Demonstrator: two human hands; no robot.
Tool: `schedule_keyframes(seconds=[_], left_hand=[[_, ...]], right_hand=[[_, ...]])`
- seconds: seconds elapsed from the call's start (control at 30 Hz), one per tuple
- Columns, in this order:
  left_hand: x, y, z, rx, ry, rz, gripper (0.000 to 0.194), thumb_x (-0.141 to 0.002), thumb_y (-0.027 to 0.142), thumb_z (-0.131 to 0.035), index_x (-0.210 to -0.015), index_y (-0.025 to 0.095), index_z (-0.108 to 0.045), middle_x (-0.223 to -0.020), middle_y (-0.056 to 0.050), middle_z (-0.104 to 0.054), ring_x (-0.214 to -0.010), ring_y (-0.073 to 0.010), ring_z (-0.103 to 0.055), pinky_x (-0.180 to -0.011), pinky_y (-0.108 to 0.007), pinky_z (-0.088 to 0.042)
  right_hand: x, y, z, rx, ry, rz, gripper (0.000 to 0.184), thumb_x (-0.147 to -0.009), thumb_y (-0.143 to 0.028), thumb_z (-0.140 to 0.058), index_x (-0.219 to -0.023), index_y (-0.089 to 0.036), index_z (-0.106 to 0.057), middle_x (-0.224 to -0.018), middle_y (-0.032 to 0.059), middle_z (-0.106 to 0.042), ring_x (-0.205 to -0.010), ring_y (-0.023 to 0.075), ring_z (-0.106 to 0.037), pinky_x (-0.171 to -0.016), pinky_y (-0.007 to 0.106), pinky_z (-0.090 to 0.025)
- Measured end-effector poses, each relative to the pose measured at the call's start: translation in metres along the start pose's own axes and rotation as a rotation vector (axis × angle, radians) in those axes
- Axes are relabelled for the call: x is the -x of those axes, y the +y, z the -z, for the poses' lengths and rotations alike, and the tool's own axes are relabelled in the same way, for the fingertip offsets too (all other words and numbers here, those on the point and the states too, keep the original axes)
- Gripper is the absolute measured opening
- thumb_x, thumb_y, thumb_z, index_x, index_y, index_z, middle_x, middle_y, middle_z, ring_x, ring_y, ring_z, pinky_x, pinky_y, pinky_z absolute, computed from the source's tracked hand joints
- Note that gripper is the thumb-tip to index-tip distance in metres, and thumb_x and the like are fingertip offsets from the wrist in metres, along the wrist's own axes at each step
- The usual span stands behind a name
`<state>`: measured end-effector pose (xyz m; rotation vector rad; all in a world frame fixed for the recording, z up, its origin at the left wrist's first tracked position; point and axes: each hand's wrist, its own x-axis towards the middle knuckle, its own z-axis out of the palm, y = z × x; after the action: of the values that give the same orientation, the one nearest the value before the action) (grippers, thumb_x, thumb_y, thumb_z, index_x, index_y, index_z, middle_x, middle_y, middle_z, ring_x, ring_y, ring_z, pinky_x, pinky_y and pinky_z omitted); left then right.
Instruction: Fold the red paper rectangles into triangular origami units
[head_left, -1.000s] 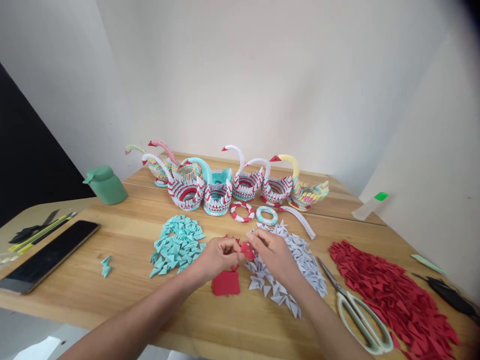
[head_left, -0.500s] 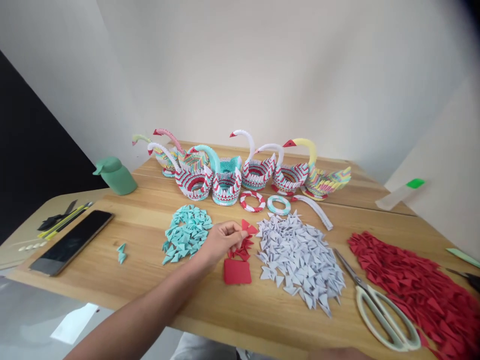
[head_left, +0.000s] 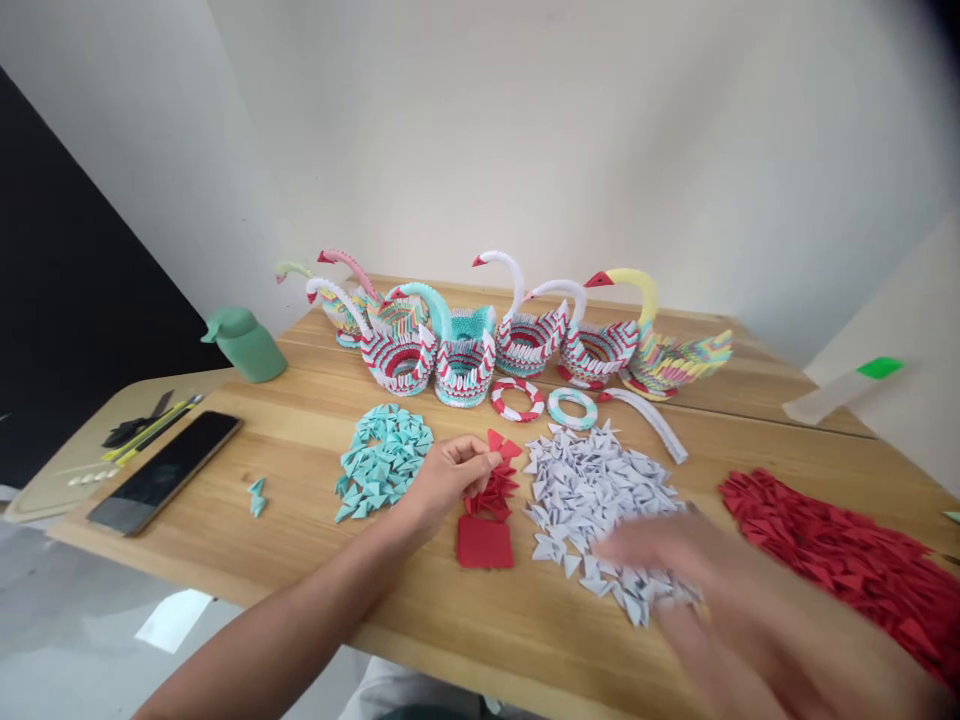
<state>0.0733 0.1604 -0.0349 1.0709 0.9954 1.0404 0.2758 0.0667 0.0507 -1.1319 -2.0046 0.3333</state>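
Note:
My left hand (head_left: 448, 478) is closed in a pinch on a folded red paper piece (head_left: 501, 444), held just above a small heap of red folded pieces (head_left: 491, 494) and a flat red paper square (head_left: 485, 542). My right hand (head_left: 720, 590) is a motion-blurred shape over the near right side of the white triangle pile (head_left: 592, 490); its fingers look spread, and it hides the scissors. A turquoise triangle pile (head_left: 382, 460) lies left of my left hand.
Several paper swans (head_left: 465, 340) stand in a row at the back, with two paper rings (head_left: 517, 398) before them. A big red triangle pile (head_left: 847, 560) lies right. A phone (head_left: 165, 472), pens, a green container (head_left: 246, 343) and a glue stick (head_left: 840, 392) sit at the edges.
My right hand let go of the red piece, dropped out of view, and now sweeps in blurred over the white pile. My left hand keeps the red piece. The camera turned left.

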Motion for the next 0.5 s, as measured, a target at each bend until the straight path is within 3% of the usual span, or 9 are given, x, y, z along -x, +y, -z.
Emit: schedule_keyframes(seconds=[0.07, 0.17, 0.33, 0.5], left_hand=[[0.001, 0.001, -0.001, -0.010, 0.002, -0.001, 0.038, -0.068, 0.046, -0.070, -0.064, 0.014, -0.052, -0.045, 0.006, -0.046, -0.042, -0.0041, -0.033, -0.044, -0.019, -0.025], [0.002, 0.002, -0.001, -0.043, -0.007, 0.006, 0.039, -0.067, 0.049, -0.070, -0.064, 0.013, -0.053, -0.046, 0.005, -0.047, -0.042, -0.0045, -0.035, -0.045, -0.019, -0.026], [0.002, -0.003, -0.003, -0.087, -0.064, 0.013, 0.041, -0.066, 0.052, -0.069, -0.064, 0.013, -0.055, -0.047, 0.005, -0.047, -0.043, -0.0052, -0.036, -0.046, -0.019, -0.027], [0.004, -0.007, -0.008, -0.178, -0.097, -0.033, 0.036, -0.070, 0.046, -0.067, -0.064, 0.012, -0.056, -0.051, 0.003, -0.049, -0.047, -0.0063, -0.038, -0.048, -0.020, -0.030]], right_hand=[[-0.024, 0.018, -0.010, 0.006, -0.001, -0.139, 0.022, -0.089, -0.032, -0.051, -0.107, -0.031, -0.064, -0.100, 0.0034, -0.071, -0.087, 0.0220, -0.067, -0.074, 0.033, -0.054], [-0.044, 0.048, -0.033, -0.099, -0.145, -0.278, 0.032, -0.088, -0.036, -0.052, -0.118, -0.025, -0.059, -0.105, 0.0048, -0.070, -0.089, 0.0202, -0.066, -0.076, 0.032, -0.053], [-0.041, 0.068, -0.060, -0.305, -0.222, -0.387, 0.036, -0.082, -0.035, -0.060, -0.115, -0.021, -0.061, -0.098, 0.0052, -0.070, -0.084, 0.0194, -0.065, -0.072, 0.029, -0.051], [-0.034, 0.071, -0.071, -0.353, -0.212, -0.428, 0.018, -0.085, -0.034, -0.057, -0.082, -0.019, -0.065, -0.066, -0.0013, -0.062, -0.061, 0.0133, -0.056, -0.056, 0.022, -0.044]])
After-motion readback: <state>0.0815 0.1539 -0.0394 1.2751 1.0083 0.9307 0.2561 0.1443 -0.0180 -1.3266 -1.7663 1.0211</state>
